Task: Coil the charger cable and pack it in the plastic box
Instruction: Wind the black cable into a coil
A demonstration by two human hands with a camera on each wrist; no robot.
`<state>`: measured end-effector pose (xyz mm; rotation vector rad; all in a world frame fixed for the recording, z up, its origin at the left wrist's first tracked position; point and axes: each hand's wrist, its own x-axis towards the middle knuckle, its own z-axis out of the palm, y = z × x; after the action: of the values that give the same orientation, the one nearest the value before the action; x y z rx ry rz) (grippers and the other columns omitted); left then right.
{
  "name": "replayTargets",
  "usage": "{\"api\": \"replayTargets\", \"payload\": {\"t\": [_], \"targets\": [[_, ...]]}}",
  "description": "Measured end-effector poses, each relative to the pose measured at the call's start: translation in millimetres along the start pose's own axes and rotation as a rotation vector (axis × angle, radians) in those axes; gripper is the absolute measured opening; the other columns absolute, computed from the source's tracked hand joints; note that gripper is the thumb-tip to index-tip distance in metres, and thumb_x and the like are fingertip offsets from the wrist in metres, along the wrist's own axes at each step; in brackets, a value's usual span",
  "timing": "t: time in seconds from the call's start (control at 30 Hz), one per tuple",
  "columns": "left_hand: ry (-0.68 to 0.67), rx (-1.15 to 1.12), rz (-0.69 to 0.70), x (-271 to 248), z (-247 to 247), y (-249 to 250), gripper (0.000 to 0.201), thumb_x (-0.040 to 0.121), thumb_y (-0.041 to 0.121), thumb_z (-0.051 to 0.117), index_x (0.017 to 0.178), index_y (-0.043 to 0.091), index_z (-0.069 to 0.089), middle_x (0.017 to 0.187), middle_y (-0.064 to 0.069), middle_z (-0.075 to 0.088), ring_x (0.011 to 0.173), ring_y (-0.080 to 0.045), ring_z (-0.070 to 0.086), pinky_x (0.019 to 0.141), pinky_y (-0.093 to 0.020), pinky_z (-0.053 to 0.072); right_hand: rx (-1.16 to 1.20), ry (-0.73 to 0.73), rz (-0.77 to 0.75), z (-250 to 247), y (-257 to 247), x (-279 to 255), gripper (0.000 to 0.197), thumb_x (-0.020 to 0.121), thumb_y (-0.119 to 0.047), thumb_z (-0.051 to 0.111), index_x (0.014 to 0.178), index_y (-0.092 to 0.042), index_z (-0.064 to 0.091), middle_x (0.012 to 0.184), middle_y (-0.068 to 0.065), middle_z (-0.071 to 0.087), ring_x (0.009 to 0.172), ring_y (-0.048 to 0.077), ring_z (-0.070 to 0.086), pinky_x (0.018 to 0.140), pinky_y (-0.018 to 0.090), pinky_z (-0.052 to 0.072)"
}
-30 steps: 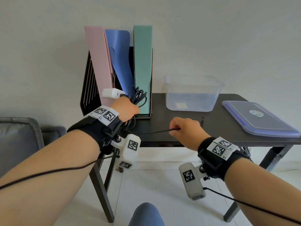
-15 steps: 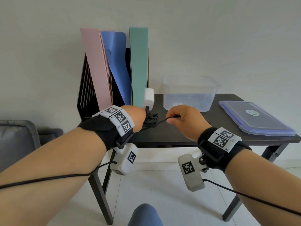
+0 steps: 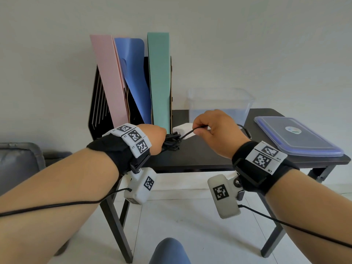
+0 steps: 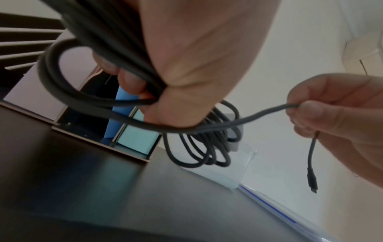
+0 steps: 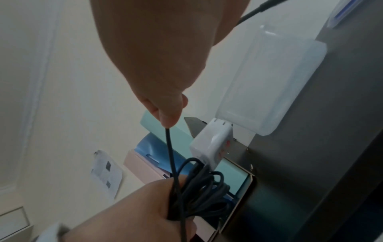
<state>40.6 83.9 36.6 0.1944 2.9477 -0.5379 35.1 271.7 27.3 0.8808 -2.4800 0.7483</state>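
Note:
My left hand [image 3: 155, 137] grips a bundle of black charger cable [image 3: 172, 142] loops above the table's front part; the loops [image 4: 199, 147] hang below the fist. The white charger brick [image 3: 183, 130] sticks out to the right of the bundle, also seen from below [image 5: 213, 145]. My right hand [image 3: 198, 128] pinches the cable's free end between thumb and fingers. A short tail with the plug [image 4: 311, 181] dangles under that hand. The clear plastic box [image 3: 221, 103] stands open behind my right hand.
A black file rack [image 3: 99, 109] with pink, blue and green folders stands at the table's back left. The box's blue-rimmed lid [image 3: 297, 138] lies flat at the right. The dark table [image 3: 190, 159] has a bare front strip. A grey seat [image 3: 17, 161] sits at the left.
Both hands rose and shifted right toward the box. The right hand came closer to the left, shortening the free cable. The white brick swung from left of the bundle to its right.

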Motion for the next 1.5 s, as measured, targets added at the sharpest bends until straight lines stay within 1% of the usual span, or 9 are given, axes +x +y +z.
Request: {"api": "replayTargets", "payload": {"t": [0.13,0.27,0.37,0.57,0.73,0.87,1.1,1.33,1.5], "targets": [[0.012,0.045,0.078,0.6,2.5,4.6,0.009,0.085,0.012,0.044,0.094,0.014,0.043,0.068,0.004,0.036,0.054,-0.009,0.034,0.046,-0.023,0.025,0.046,-0.002,0.11,0.9,10.3,-1.2,0.011,0.086,-0.015,0.059,0.086,-0.012,0.069,0.088,0.004,0.067,0.086,0.02,0.057,0.08,0.032,0.046],[-0.02,0.121,0.149,-6.0,0.9,8.5,0.01,0.087,0.01,0.045,0.093,0.014,0.038,0.068,0.003,0.035,0.053,-0.011,0.035,0.045,-0.024,0.025,0.05,-0.022,0.069,-3.0,5.2,-0.5,0.008,0.084,-0.015,0.062,0.084,-0.013,0.07,0.087,0.003,0.068,0.085,0.018,0.058,0.079,0.029,0.047],[0.017,0.156,0.218,-11.6,2.0,10.9,0.011,0.085,0.007,0.046,0.093,0.014,0.042,0.079,-0.002,0.046,0.067,-0.021,0.05,0.055,-0.031,0.039,0.028,-0.082,0.034,-7.8,-0.6,6.4,0.007,0.084,-0.017,0.062,0.085,-0.016,0.069,0.087,-0.001,0.066,0.086,0.014,0.056,0.073,0.017,0.041],[0.226,0.133,0.41,-22.5,-10.0,2.5,0.026,0.083,0.011,0.048,0.107,0.022,0.049,0.095,0.001,0.05,0.098,-0.023,0.054,0.077,-0.035,0.04,0.108,-0.253,0.235,-21.4,23.8,12.2,0.011,0.089,-0.022,0.057,0.087,-0.025,0.068,0.081,-0.001,0.067,0.08,0.015,0.059,0.075,0.021,0.045],[0.542,-0.237,0.488,-22.0,-5.7,-4.6,0.025,0.078,0.006,0.055,0.1,0.015,0.063,0.087,-0.002,0.059,0.083,-0.022,0.053,0.073,-0.033,0.038,0.298,-0.221,0.321,-22.5,32.8,4.0,0.015,0.088,-0.01,0.059,0.082,-0.02,0.068,0.08,0.004,0.067,0.069,0.005,0.059,0.063,0.004,0.045],[0.56,-0.692,0.329,-26.5,-10.0,0.1,0.028,0.081,0.0,0.054,0.107,0.01,0.058,0.088,0.005,0.057,0.084,-0.015,0.051,0.071,-0.021,0.041,0.293,-0.227,0.369,-10.3,27.6,-1.5,0.021,0.091,-0.024,0.056,0.073,-0.027,0.067,0.058,-0.005,0.057,0.043,-0.002,0.047,0.054,0.014,0.042],[0.499,-0.801,-0.062,-9.3,-1.7,3.8,0.034,0.086,0.009,0.046,0.119,0.008,0.041,0.083,-0.007,0.053,0.074,-0.024,0.051,0.06,-0.034,0.041,0.037,-0.414,0.232,0.0,-2.1,-6.8,0.026,0.093,-0.031,0.05,0.087,-0.016,0.07,0.065,-0.01,0.054,0.061,0.006,0.05,0.059,0.018,0.038],[0.428,-0.395,-0.204,5.2,2.2,13.8,0.014,0.084,0.001,0.044,0.091,0.008,0.034,0.062,-0.002,0.03,0.051,-0.016,0.033,0.048,-0.028,0.027,-0.345,-0.515,-0.065,-12.4,-51.4,3.0,0.03,0.097,-0.026,0.037,0.078,-0.009,0.053,0.062,-0.003,0.042,0.066,0.017,0.043,0.053,0.022,0.027],[0.408,-0.134,-0.115,-3.5,-0.4,19.6,0.02,0.087,0.004,0.038,0.105,0.007,0.045,0.085,-0.008,0.043,0.077,-0.029,0.048,0.065,-0.037,0.035,-0.453,-0.439,-0.134,-33.0,-48.4,16.6,0.031,0.097,-0.023,0.038,0.093,-0.007,0.064,0.078,0.001,0.053,0.076,0.019,0.049,0.056,0.025,0.03]]}}
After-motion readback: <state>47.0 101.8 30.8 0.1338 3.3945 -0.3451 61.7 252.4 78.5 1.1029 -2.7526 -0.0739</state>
